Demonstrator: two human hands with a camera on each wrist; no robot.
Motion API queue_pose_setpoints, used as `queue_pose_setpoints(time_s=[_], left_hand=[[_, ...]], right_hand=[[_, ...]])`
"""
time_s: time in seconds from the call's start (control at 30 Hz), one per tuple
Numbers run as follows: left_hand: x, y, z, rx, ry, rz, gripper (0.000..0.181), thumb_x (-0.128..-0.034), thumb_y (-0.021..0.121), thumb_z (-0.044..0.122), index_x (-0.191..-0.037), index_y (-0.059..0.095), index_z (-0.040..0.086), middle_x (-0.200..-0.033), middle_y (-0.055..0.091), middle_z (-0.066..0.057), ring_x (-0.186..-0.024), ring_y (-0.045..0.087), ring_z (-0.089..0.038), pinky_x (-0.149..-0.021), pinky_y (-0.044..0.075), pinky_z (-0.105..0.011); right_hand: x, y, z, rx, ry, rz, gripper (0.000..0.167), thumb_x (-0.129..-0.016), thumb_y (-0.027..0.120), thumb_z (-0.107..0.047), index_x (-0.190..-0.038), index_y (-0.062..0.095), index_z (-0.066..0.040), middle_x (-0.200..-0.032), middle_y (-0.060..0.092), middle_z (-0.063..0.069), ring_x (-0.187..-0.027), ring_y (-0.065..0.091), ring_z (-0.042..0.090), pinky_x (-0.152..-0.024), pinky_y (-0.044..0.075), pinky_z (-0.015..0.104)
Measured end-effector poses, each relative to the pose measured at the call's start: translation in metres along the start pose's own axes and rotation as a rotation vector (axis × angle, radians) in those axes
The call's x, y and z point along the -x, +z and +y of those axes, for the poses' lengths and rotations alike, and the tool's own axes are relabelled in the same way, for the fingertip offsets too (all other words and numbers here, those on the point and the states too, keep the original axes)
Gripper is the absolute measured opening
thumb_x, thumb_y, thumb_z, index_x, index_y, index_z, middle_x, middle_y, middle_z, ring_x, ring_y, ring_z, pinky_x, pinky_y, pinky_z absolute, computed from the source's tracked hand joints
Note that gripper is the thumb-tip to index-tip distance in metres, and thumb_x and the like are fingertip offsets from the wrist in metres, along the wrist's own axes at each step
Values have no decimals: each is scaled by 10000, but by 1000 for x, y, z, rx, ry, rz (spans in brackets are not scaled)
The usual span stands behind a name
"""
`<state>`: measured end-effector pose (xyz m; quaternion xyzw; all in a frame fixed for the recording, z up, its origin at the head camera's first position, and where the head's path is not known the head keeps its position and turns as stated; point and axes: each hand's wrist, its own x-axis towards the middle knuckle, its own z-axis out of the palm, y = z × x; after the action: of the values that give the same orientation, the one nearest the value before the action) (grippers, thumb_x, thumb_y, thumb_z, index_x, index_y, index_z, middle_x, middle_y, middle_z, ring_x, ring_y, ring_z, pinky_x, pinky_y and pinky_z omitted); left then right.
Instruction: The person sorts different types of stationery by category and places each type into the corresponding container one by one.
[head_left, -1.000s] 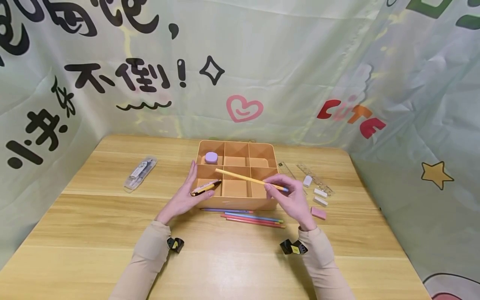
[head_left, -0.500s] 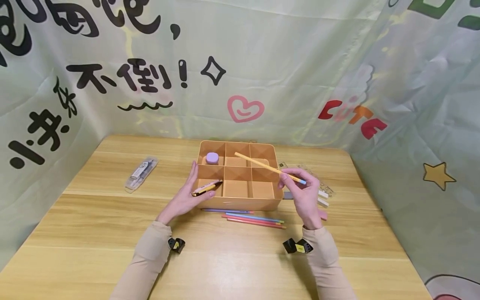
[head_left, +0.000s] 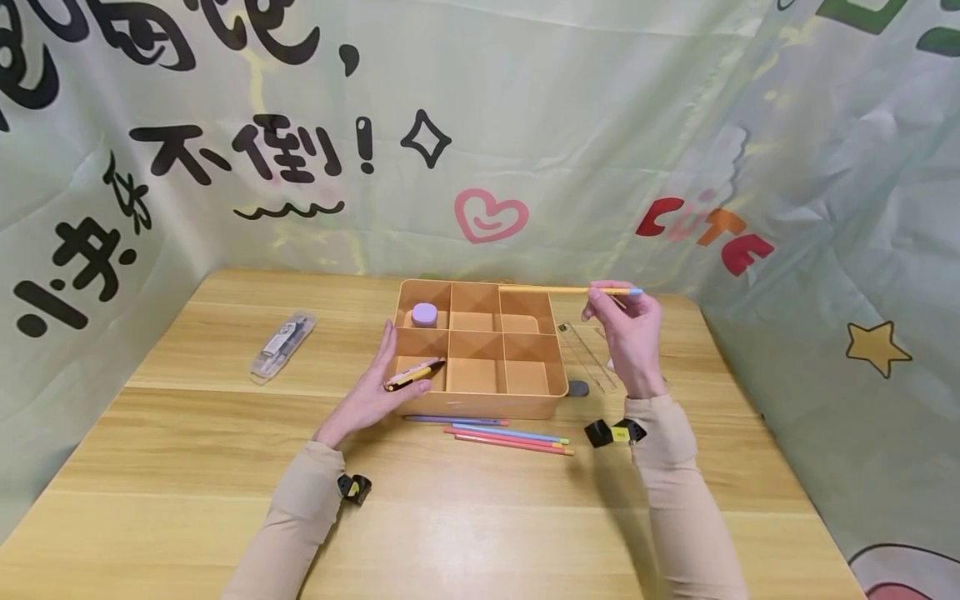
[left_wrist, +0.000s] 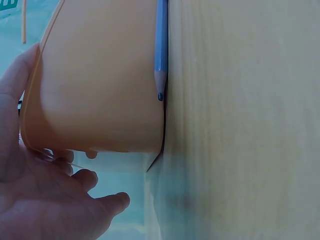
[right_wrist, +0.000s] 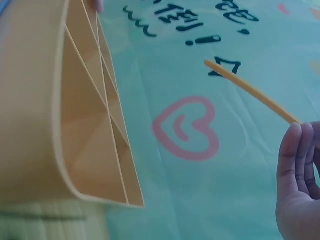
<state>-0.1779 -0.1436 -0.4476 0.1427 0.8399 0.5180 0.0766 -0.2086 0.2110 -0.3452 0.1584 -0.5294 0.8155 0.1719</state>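
Observation:
A tan organizer box [head_left: 480, 406] with several compartments stands mid-table. My left hand [head_left: 369, 390] holds its front left corner, thumb over the rim and fingers along the outer left wall; in the left wrist view, the hand [left_wrist: 55, 195] shows loosely bent fingertips beside that wall. My right hand [head_left: 628, 333] pinches a yellow pencil [head_left: 543, 289] with a blue end, raised level above the box's back right side. Pens [head_left: 414, 374] lie in the front left compartment, and a lilac-capped item [head_left: 423, 315] stands behind them. Several coloured pencils [head_left: 510, 437] lie before the box.
Left of the box lies a clear plastic packet [head_left: 282, 347] with something inside. Clear rulers [head_left: 588, 358] and a dark grey rounded item [head_left: 577, 388] lie on its right, partly behind the right arm. A printed cloth [head_left: 600, 150] hangs behind the table.
My right hand has moved right, then away from me toward the back, carrying the yellow pencil and turning it level. The left hand and the box have stayed nearly still.

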Motion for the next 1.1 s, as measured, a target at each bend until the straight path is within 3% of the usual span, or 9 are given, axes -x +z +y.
queue_pose_setpoints(time_s=[0.13, 0.3, 0.47, 0.7, 0.9, 1.1], left_hand=[[0, 0, -1, -7, -2, 2, 1105, -920, 713, 419, -1609, -131, 236, -1662, -241, 116, -1577, -86, -355, -1227, 38, -689], [0, -1, -1, -7, -3, 4, 1104, -919, 708, 439, -1609, -132, 243, -1662, -242, 119, -1577, -83, -356, -1228, 41, -688], [0, -1, 0, -12, -4, 8, 1107, -918, 705, 454, -1610, -129, 231, -1660, -244, 121, -1576, -80, -358, -1227, 40, -686], [0, 0, 1, -5, -5, 5, 1110, -918, 704, 457, -1613, -126, 213, -1659, -246, 130, -1577, -85, -351, -1228, 39, -685], [0, 0, 2, -10, -10, 5, 1116, -914, 706, 464, -1613, -126, 211, -1661, -244, 118, -1577, -79, -355, -1227, 42, -685], [1, -1, 3, -4, -14, 3, 1114, -914, 703, 469, -1612, -129, 221, -1660, -246, 119, -1576, -82, -354, -1225, 42, -688]], right_hand=[[-18, -4, 0, 103, 37, 36, 60, -918, 680, 29, -959, 717, 53, -809, 701, 60, -639, 629, 141, -649, 574, 228], [-40, -10, 4, 160, 79, 33, 146, -947, 679, -80, -970, 667, 64, -781, 668, 48, -673, 658, 127, -687, 597, 225], [-56, -14, 15, 194, 111, 20, 108, -968, 637, -64, -963, 646, 43, -815, 718, 51, -727, 733, 131, -749, 628, 247], [-66, -20, 37, 280, 222, 59, 36, -968, 590, 46, -994, 613, 55, -768, 724, 27, -686, 742, 116, -724, 634, 278], [-68, -22, 54, 430, 342, 69, 91, -971, 578, 56, -1019, 532, -6, -754, 704, 6, -646, 727, 91, -731, 634, 287], [-67, -21, 62, 489, 406, 64, 159, -964, 591, 52, -1019, 480, -47, -736, 685, -27, -637, 714, 71, -710, 633, 254]])
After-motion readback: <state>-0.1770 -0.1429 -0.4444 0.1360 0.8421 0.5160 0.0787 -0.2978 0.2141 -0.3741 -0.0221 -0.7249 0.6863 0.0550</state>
